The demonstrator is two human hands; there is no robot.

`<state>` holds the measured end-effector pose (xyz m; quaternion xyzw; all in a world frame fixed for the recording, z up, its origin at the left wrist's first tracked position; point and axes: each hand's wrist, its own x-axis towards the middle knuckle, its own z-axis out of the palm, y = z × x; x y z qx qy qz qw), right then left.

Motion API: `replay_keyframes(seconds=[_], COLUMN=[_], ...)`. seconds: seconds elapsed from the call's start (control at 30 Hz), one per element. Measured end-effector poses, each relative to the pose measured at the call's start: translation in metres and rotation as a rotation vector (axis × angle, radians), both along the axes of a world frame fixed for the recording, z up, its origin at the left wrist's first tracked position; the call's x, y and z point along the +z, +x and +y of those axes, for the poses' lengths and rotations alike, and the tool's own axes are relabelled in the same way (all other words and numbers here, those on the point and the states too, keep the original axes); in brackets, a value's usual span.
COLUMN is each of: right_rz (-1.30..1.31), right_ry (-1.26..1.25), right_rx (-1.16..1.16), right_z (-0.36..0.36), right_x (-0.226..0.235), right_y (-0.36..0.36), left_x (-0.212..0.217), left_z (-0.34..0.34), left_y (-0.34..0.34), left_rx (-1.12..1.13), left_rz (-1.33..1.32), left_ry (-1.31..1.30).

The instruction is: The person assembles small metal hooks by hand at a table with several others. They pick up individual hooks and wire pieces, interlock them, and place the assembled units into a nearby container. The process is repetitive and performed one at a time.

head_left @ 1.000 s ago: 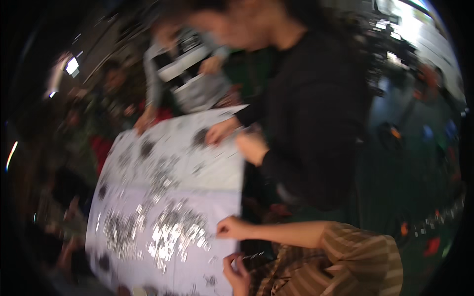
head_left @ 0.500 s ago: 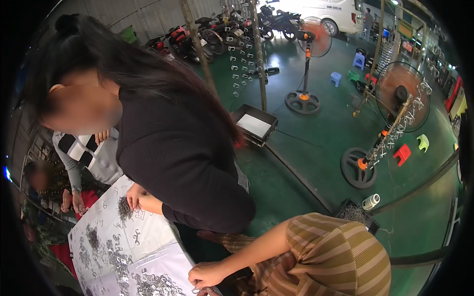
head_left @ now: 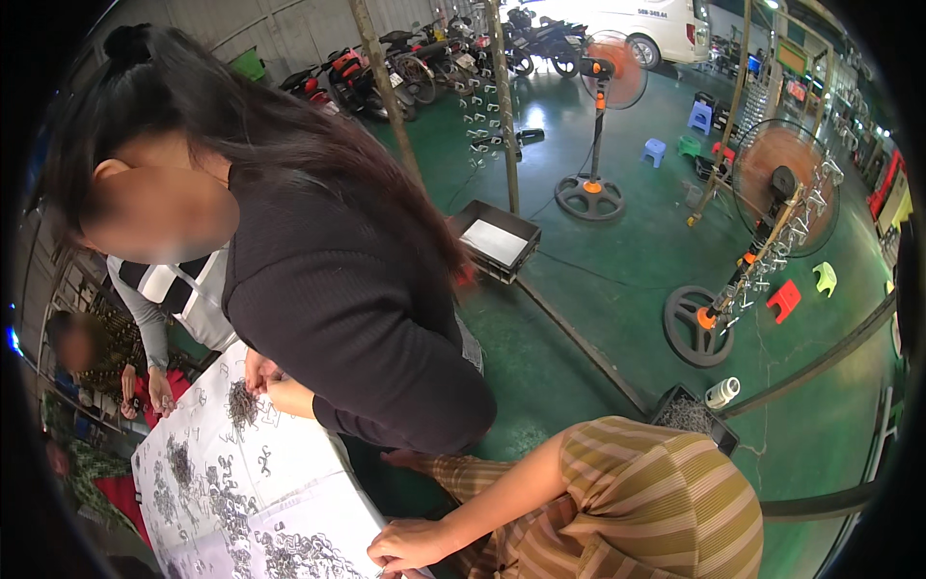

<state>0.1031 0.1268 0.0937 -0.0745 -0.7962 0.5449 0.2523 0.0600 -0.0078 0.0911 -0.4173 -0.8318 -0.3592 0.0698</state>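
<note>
My right hand (head_left: 407,545) comes from a brown striped sleeve (head_left: 637,473) and rests at the right edge of a white-covered table (head_left: 304,511). Its fingers are pinched together; what they hold is hidden. Just beneath it, a sliver of skin at the lower picture edge may be my left hand, too cut off to read. Nearest to my right hand lies a spread of small bent metal hooks (head_left: 304,555). A co-worker in a black top (head_left: 347,299) leans over the table, both hands (head_left: 270,381) at a dark pile of small metal pieces (head_left: 241,405).
Other people stand at the table's far left side, one hand (head_left: 162,391) near its edge. A black crate (head_left: 497,241) and a bin of metal pieces (head_left: 687,415) stand on the green floor. Two standing fans (head_left: 596,125), low plastic stools (head_left: 786,301) and parked motorbikes lie beyond.
The co-worker's hands have shifted slightly at the pile. A raised hand of the person behind has gone from sight. Hanging hooks swung right. My right hand stays in place.
</note>
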Motion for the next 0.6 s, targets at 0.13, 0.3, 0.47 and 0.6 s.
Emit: replay_keyframes(seconds=[0.13, 0.3, 0.47, 0.6], right_rz=[-0.027, -0.039, -0.016, -0.025], right_ry=[0.064, 0.133, 0.179, 0.140], right_rx=[0.013, -0.013, -0.063, -0.038], right_z=[0.001, 0.005, 0.012, 0.014], right_x=[-0.005, 0.004, -0.015, -0.004], right_y=[0.004, 0.015, 0.018, 0.029], left_x=[-0.009, -0.011, -0.020, -0.034], left_z=[0.003, -0.010, -0.024, -0.050], left_y=[-0.001, -0.015, -0.070, -0.111], left_rx=[-0.020, -0.114, 0.120, 0.347], left_rz=[-0.109, -0.101, -0.276, -0.202], left_ry=[0.037, -0.003, 0.068, 0.049])
